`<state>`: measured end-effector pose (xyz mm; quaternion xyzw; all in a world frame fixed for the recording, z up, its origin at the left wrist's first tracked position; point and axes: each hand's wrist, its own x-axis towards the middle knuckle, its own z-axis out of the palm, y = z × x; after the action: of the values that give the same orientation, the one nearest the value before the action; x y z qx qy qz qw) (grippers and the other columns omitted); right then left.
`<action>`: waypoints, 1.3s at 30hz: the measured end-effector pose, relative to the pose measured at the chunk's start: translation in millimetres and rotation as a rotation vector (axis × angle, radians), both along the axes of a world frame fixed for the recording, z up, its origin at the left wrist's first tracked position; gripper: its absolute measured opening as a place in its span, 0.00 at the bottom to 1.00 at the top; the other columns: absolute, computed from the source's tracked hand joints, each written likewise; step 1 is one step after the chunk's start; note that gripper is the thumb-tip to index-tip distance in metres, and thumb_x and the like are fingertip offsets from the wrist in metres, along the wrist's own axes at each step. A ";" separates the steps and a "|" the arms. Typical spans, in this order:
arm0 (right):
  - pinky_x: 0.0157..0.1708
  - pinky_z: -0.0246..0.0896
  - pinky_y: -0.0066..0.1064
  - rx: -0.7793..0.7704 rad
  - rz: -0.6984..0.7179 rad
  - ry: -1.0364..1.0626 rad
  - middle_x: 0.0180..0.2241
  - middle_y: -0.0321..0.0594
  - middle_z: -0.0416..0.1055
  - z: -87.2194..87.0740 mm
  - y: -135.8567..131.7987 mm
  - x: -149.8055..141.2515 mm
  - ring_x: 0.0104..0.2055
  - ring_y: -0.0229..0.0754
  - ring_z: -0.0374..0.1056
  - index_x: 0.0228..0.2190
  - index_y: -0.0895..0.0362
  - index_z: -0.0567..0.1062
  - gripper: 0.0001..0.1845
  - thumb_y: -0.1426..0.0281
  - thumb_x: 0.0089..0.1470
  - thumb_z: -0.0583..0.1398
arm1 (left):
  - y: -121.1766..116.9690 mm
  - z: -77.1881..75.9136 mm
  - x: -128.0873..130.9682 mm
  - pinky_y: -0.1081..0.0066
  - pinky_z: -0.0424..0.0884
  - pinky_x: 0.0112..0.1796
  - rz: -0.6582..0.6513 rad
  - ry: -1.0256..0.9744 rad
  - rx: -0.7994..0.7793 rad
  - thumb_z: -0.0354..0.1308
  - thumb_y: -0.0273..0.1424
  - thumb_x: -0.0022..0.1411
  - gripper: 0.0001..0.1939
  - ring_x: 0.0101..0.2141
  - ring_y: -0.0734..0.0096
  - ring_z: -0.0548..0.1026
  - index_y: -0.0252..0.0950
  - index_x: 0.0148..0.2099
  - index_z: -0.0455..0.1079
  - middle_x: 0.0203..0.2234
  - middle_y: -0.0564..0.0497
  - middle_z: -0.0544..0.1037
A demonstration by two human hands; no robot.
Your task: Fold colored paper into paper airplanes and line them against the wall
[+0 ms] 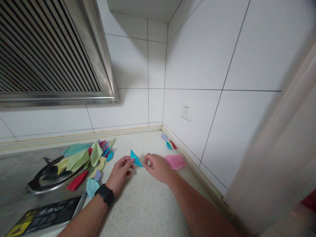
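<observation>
A small piece of folded blue paper [136, 158] is held just above the speckled countertop [143, 204]. My left hand [122, 169], with a black watch on the wrist, pinches its left side between thumb and fingers. My right hand [156, 167] has its fingertips closed at the paper's lower right point. Beyond the right hand lies a pink folded paper [175, 161]. To the left of my left hand, a light blue folded paper [92, 187] and a purple one [97, 175] rest near the counter's edge with the stove.
Several folded papers, including a pale green one [78, 159] and a red one [77, 180], lie over the gas burner [53, 176]. More small papers [170, 144] sit by the right wall. A range hood [108, 75] overhangs the left; a socket [187, 111] is on the tiles.
</observation>
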<state>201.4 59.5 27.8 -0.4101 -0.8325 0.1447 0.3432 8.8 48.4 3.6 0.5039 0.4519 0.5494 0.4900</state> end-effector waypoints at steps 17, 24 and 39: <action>0.46 0.58 0.33 0.161 0.149 -0.137 0.40 0.39 0.74 1.2 1.3 2.0 0.45 0.41 0.65 0.42 0.54 0.75 0.13 0.76 0.55 0.56 | 5.7 -5.9 -3.4 0.79 0.65 0.24 -0.020 -0.151 -0.057 0.61 0.44 0.55 0.20 0.33 0.74 0.71 0.36 0.44 0.70 0.40 0.47 0.72; 0.48 0.57 0.36 0.203 0.027 -0.224 0.42 0.41 0.74 5.6 9.0 14.7 0.46 0.44 0.63 0.43 0.55 0.74 0.13 0.74 0.56 0.56 | 5.0 -6.4 -0.6 0.74 0.68 0.26 -0.057 -0.049 -0.087 0.59 0.46 0.56 0.26 0.36 0.69 0.71 0.36 0.52 0.68 0.46 0.41 0.72; 0.45 0.51 0.46 0.083 -0.522 -0.668 0.42 0.49 0.73 1.3 41.9 69.4 0.49 0.55 0.61 0.38 0.55 0.74 0.14 0.60 0.57 0.55 | 6.8 -7.6 -1.5 0.75 0.63 0.26 -0.256 0.090 -0.119 0.59 0.42 0.56 0.18 0.28 0.74 0.68 0.34 0.43 0.70 0.31 0.50 0.72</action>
<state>270.9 101.5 29.1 -0.6175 -0.7712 -0.1214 0.0958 7.3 55.2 -4.1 0.5515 0.4371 0.4314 0.5645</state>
